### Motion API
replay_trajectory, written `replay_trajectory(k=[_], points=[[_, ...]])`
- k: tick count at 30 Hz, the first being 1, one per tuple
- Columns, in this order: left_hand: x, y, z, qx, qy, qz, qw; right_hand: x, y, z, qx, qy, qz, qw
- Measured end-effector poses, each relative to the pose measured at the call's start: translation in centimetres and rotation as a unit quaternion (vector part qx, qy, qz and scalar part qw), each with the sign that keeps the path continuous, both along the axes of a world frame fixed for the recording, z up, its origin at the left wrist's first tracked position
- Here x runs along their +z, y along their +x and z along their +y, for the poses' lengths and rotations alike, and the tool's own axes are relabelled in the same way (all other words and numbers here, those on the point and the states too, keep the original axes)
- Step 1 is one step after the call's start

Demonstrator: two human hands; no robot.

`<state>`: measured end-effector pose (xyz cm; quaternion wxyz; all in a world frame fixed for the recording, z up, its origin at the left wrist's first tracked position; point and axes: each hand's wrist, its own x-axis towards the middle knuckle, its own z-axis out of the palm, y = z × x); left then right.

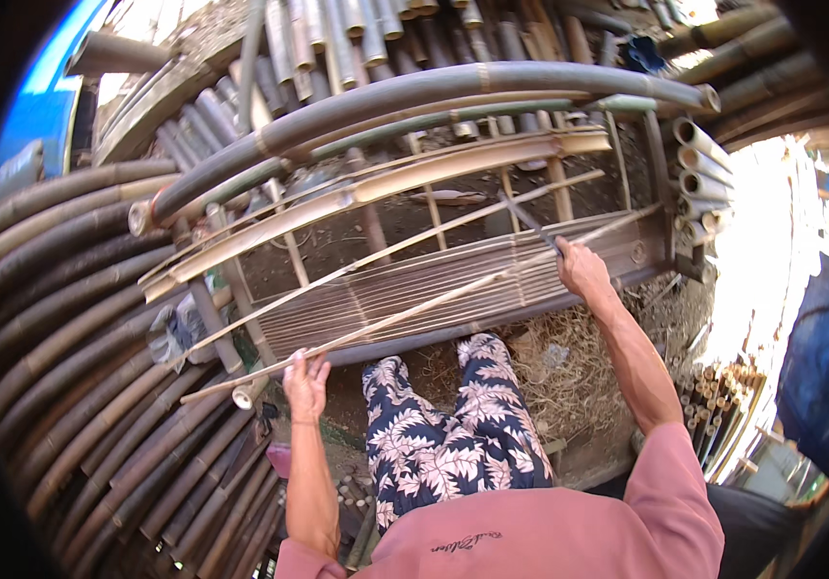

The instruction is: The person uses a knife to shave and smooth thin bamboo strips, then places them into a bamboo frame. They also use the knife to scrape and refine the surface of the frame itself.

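My right hand (583, 270) is closed round the handle of a knife (530, 221). Its grey blade points up and left over the slatted bamboo bench. A long, thin bamboo strip (414, 313) runs slantwise across the seat, from the lower left up to the right, and passes by the knife hand. Near its lower left end my left hand (306, 384) holds the strip at the fingertips, palm turned up. Beneath lies the bench seat (328, 319) of many narrow slats. Another thin strip (386, 253) lies aslant above it, and a wider split bamboo piece (352, 198) rests farther back.
A thick dark bamboo pole (386, 92) forms the bench's top rail. Stacked bamboo poles (77, 289) fill the left side, and more cut poles (337, 39) lie behind. At the right are pale bamboo tubes (704, 174). Shavings (569, 372) cover the ground by my legs.
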<state>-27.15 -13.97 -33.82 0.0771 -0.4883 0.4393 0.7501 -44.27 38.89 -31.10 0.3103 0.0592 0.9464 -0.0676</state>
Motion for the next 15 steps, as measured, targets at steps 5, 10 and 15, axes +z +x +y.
replay_trajectory(k=[5, 10, 15], points=[[-8.6, -0.4, -1.0, 0.030, 0.079, -0.021, 0.996, -7.0, -3.5, -12.7, 0.310, 0.033, -0.178, 0.933], [-14.6, -0.8, -2.4, 0.049, 0.086, -0.014, 0.995, -11.8, -7.1, -23.5, 0.261, 0.043, -0.128, 0.956], [-15.9, -3.4, -2.8, 0.027, 0.043, 0.023, 0.998, -10.2, -9.7, -25.5, 0.277, -0.046, -0.124, 0.952]])
